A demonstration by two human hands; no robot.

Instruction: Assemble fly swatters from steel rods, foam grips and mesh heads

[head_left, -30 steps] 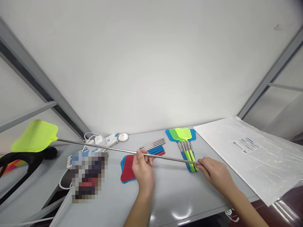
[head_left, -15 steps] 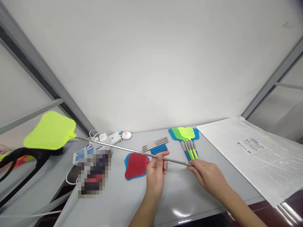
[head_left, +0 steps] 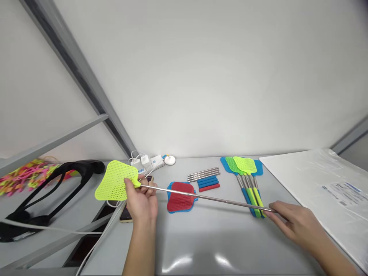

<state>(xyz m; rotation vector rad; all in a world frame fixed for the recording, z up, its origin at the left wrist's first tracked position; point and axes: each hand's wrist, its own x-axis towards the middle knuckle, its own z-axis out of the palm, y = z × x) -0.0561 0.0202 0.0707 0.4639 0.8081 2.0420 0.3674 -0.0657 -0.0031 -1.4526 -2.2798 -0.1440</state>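
Note:
A yellow-green fly swatter on a long, drawn-out metal rod is held across the table between both hands. My left hand is closed round the rod close to the swatter's head, thumb against the mesh. The rod's far right end sits pinched between thumb and fingers of my right hand. Beneath the rod lie a red swatter head and a blue one under it. Behind them are several loose metal rods, blue grip sleeves and a red sleeve.
Several swatters with handles lie fanned near my right hand. A white plastic package covers the right side. At the left are a power strip with plugs and cables, a phone, a black frame-like object and colourful pieces.
My left hand has slid left along the rod to the swatter's head. My right hand has moved right with the rod's end. The view has turned slightly left.

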